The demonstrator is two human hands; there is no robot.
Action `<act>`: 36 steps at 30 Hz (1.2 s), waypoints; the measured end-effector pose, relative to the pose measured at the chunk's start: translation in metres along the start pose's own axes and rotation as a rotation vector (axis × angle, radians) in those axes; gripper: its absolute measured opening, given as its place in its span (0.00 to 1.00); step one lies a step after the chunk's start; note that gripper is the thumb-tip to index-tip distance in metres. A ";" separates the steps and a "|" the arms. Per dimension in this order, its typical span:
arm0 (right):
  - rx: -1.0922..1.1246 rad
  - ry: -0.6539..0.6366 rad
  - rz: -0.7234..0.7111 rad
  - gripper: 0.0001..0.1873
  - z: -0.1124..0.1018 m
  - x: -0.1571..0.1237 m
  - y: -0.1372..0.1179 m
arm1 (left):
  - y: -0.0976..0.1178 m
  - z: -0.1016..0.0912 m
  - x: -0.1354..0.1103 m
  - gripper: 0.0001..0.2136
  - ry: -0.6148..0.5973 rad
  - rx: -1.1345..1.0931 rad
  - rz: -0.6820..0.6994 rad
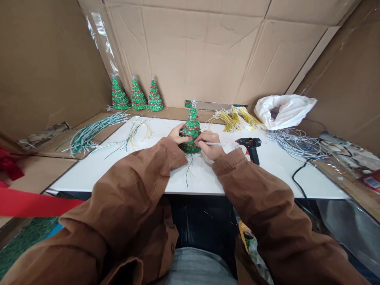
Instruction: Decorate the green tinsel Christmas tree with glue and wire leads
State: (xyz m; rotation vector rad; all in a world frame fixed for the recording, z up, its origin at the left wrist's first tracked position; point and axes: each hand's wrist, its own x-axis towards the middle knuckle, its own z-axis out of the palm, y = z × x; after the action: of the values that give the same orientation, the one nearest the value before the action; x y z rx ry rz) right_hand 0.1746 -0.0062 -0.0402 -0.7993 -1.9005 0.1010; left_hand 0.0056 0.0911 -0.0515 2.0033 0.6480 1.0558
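A small green Christmas tree [191, 122] with red garland and a silvery tip stands upright on the white board [142, 180] in front of me. My left hand [178, 134] grips its left side, thumb across the front. At its right side is my right hand [211, 145], closed around a thin white stick [214, 143] whose inner end points at the tree; what its fingertips touch there is too small to tell. Loose dark green wires [188, 170] trail from below the tree towards me.
Three similar trees [138, 95] stand at the back left. Green-and-white wires [92, 132] lie left, yellow wires [234, 118] back right. A black glue gun [251, 148] sits right of my hand, near a white plastic bag [285, 109] and a wire coil [297, 144]. Cardboard walls [192, 47] enclose the board.
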 end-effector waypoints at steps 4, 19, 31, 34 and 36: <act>0.012 0.032 0.052 0.10 0.000 0.000 -0.002 | 0.000 0.000 0.001 0.35 -0.017 -0.036 0.000; 0.132 0.035 0.136 0.09 0.002 0.003 0.000 | -0.001 -0.002 0.000 0.35 -0.069 -0.107 -0.012; 0.015 0.051 0.098 0.09 0.004 0.011 -0.007 | 0.003 -0.005 -0.002 0.34 -0.077 -0.154 -0.080; 0.000 0.048 0.105 0.09 0.005 0.011 -0.007 | 0.007 -0.004 -0.003 0.34 -0.078 -0.244 -0.129; -0.008 0.047 0.113 0.09 0.005 0.011 -0.007 | 0.008 -0.003 -0.004 0.33 -0.075 -0.311 -0.146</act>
State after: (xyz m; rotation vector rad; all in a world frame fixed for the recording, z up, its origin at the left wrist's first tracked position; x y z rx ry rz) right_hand 0.1640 -0.0037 -0.0311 -0.9067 -1.8120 0.1428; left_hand 0.0012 0.0845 -0.0458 1.6914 0.5447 0.9273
